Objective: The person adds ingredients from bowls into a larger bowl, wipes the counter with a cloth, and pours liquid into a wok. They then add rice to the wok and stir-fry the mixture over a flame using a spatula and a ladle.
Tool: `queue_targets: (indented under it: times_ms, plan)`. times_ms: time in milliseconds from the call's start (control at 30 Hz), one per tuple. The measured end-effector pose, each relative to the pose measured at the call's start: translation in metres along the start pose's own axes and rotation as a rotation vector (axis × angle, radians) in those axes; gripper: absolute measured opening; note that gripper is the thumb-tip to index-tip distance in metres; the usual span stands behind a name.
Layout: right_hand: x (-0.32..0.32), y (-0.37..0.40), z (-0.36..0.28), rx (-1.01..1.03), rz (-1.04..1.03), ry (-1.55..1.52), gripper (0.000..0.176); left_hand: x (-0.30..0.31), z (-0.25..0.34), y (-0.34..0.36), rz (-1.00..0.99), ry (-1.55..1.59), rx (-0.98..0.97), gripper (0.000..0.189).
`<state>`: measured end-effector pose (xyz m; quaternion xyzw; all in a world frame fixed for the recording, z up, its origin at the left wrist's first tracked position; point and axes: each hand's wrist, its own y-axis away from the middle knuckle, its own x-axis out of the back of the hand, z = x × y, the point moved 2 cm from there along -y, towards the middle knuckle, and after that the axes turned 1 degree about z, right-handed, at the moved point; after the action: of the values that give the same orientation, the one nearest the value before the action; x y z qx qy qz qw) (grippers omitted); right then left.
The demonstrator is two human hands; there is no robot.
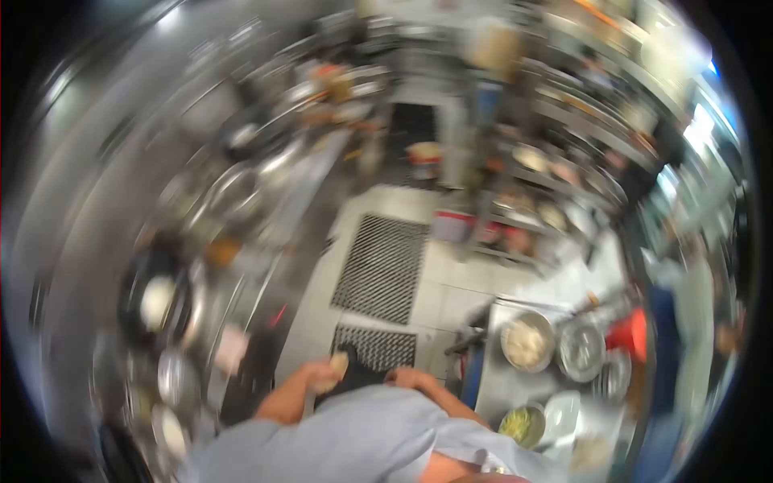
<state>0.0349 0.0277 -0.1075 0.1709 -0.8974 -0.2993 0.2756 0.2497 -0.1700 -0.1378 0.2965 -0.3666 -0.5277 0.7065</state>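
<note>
Tan in colour, a small blurred item is held in the closed left grip. Dark cloth is seen between it and the right grip, which is curled beside the cloth; whether anything is held there cannot be told. Right of the right grip, a bowl of pale food and a bowl of yellow-green food are carried by the steel counter.

No text seems readable, given the blur
</note>
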Motion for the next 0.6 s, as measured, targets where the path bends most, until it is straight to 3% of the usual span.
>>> queue_targets:
  times_ms: [33, 100, 200, 300, 367, 433, 500, 533, 567, 600]
  plan:
    - [0.008, -0.006, -0.019, -0.005, -0.025, 0.094, 0.045, 0.000, -0.032, -0.003, 0.034, 0.024, -0.053, 0.057]
    - [0.013, -0.028, -0.043, 0.077, -0.098, 0.218, 0.044, 0.002, -0.027, 0.050, 0.229, -0.322, -0.069, 0.063]
    - [0.031, -0.047, -0.103, 0.004, -0.210, -0.141, 0.046, -0.002, -0.039, 0.111, 0.247, -0.268, 0.032, 0.065]
    - [0.030, -0.104, -0.141, 0.162, -0.098, -0.446, 0.051, -0.004, -0.066, 0.140, 0.316, -0.253, 0.031, 0.063]
    - [0.033, -0.142, -0.175, 0.139, -0.061, -0.643, 0.052, 0.011, -0.060, 0.187, 0.355, -0.221, -0.026, 0.064]
    - [0.044, -0.179, -0.204, 0.098, -0.003, -0.899, 0.049, 0.015, -0.081, 0.188, 0.449, -0.097, -0.141, 0.064]
    - [0.069, -0.222, -0.225, 0.034, 0.122, -1.118, 0.046, 0.040, -0.058, 0.244, 0.446, 0.058, -0.257, 0.068]
    - [0.085, -0.252, -0.227, 0.097, 0.146, -1.281, 0.050, 0.046, -0.065, 0.245, 0.478, 0.111, -0.258, 0.069]
    - [0.109, -0.302, -0.201, 0.255, 0.041, -1.373, 0.062, 0.052, -0.073, 0.242, 0.510, 0.164, -0.261, 0.071]
    - [0.119, -0.298, -0.229, 0.145, 0.432, -1.405, 0.073, 0.055, -0.083, 0.245, 0.542, 0.210, -0.270, 0.073]
